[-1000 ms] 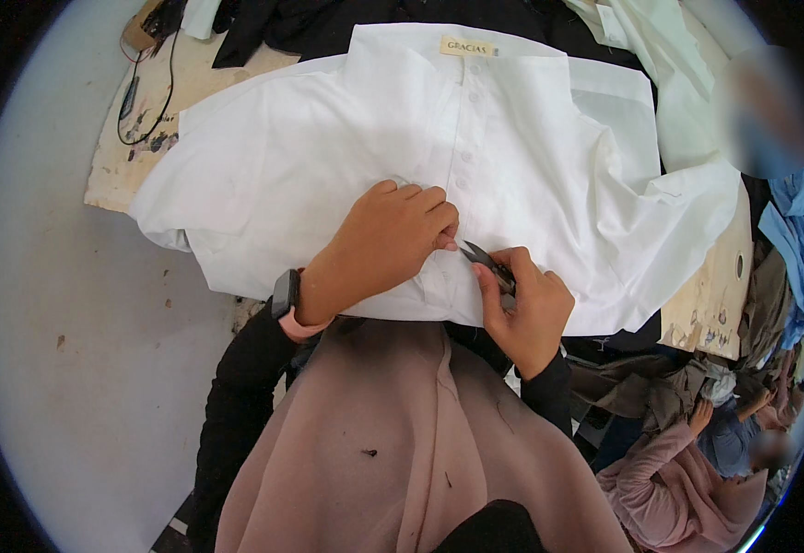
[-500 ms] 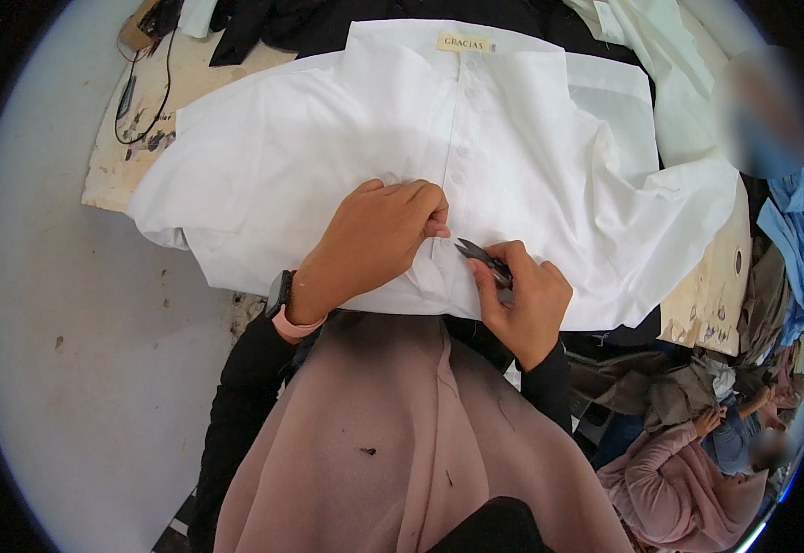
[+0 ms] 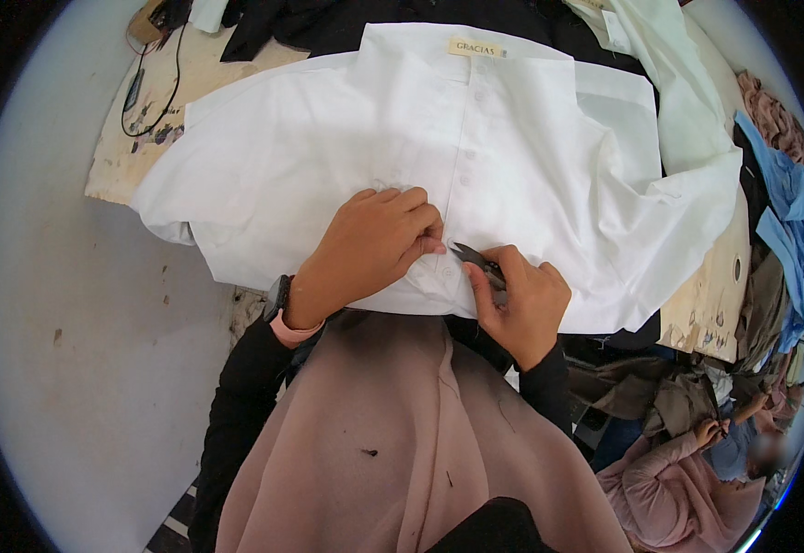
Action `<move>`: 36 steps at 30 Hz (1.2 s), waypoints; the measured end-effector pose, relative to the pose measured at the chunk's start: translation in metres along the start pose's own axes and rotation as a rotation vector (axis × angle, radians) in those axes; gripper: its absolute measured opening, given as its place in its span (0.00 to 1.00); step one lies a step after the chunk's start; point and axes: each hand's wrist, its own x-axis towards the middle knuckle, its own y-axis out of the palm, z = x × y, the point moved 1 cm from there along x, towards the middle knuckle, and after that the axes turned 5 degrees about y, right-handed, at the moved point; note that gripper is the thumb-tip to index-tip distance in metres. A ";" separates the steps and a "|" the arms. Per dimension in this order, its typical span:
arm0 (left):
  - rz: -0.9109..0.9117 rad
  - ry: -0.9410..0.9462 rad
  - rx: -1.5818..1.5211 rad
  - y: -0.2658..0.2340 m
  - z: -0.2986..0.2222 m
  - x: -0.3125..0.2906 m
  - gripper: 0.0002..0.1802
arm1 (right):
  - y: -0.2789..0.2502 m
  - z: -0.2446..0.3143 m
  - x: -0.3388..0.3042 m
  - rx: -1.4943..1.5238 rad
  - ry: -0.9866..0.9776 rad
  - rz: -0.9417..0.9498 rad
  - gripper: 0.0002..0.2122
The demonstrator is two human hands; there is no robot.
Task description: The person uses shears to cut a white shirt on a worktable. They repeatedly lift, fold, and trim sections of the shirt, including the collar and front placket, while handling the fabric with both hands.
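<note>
A white button-up shirt point(image 3: 531, 166) lies spread over the table, its collar and cream label at the far side. My left hand point(image 3: 372, 238) pinches the shirt's front at the button strip point(image 3: 464, 152), thumb and index finger pressed together on the cloth. Just right of those fingertips, my right hand point(image 3: 529, 304) grips a pair of dark thread snips point(image 3: 476, 259). The snips point left, their tips close to the strip and my left fingertips. Whether a thread lies between the blades is too small to tell. Cloth near the hem is bunched beneath my left fingers.
Dark fabric point(image 3: 328, 23) lies behind the shirt on the wooden table point(image 3: 111, 170). A black cable point(image 3: 170, 101) loops at the far left. Another pale garment point(image 3: 674, 74) hangs over the right. Beyond are blue cloth point(image 3: 793, 267) and a co-worker in pink point(image 3: 660, 488).
My left fingertips have shifted slightly toward me along the button strip, and the snips' tips sit nearer to them. A blurred person at the upper right is gone from view.
</note>
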 end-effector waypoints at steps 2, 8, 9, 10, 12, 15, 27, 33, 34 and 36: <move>-0.024 -0.050 -0.048 0.004 0.002 0.001 0.09 | 0.003 0.002 0.001 -0.026 -0.017 0.000 0.08; -0.084 -0.117 -0.120 0.001 0.001 -0.001 0.09 | 0.004 0.003 0.002 -0.050 -0.020 0.018 0.08; -0.035 -0.098 -0.093 -0.001 0.000 -0.003 0.09 | 0.002 0.002 0.001 -0.011 0.000 0.023 0.08; 0.013 -0.079 -0.068 -0.004 -0.002 -0.007 0.09 | -0.001 0.001 0.000 0.039 0.024 0.042 0.08; 0.063 -0.038 -0.035 -0.007 -0.005 -0.014 0.10 | -0.007 0.000 -0.004 0.088 0.014 0.080 0.09; 0.058 0.025 0.007 -0.005 -0.010 -0.021 0.11 | -0.012 0.000 -0.010 0.101 -0.014 0.153 0.09; 0.022 0.049 0.041 0.012 -0.012 -0.018 0.04 | -0.008 0.000 -0.015 -0.022 -0.161 0.081 0.09; -0.044 -0.068 -0.063 0.010 -0.013 -0.015 0.05 | -0.005 -0.008 -0.022 0.169 -0.008 0.106 0.09; -0.062 -0.088 -0.070 0.010 -0.013 -0.015 0.04 | -0.004 -0.009 -0.023 0.256 0.058 0.075 0.09; -0.080 -0.120 -0.103 0.009 -0.014 -0.015 0.04 | -0.003 -0.012 -0.024 0.409 0.184 0.043 0.10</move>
